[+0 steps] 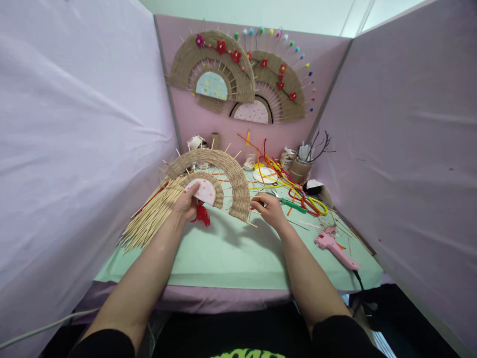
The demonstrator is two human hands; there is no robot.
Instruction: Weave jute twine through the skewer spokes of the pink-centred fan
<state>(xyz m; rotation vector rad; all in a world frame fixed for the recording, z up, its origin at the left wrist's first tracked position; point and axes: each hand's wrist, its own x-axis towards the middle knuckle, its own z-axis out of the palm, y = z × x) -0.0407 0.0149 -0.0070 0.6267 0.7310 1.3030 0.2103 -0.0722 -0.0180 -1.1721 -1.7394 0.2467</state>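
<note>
My left hand (185, 201) grips a half-round fan (240, 191) woven of brown cord over thin wooden sticks. The thumb lies on the fan's white centre with pink dots, and the fan is raised and tilted above the table. Beneath this hand hangs a red tassel (202, 215). Close to the fan's right edge, where stick ends poke out, my right hand (270, 210) has its fingers pinched together. What sits between those fingertips is too small to make out. Behind that hand lies a green-handled tool (293, 205).
A pile of thin sticks (149, 219) lies at left. Coloured pipe cleaners (285, 174), a white plate (265, 175) and a pot (299, 170) stand at the back right. A pink glue gun (337, 250) rests at right. Two decorated fans (218, 42) hang on the back panel.
</note>
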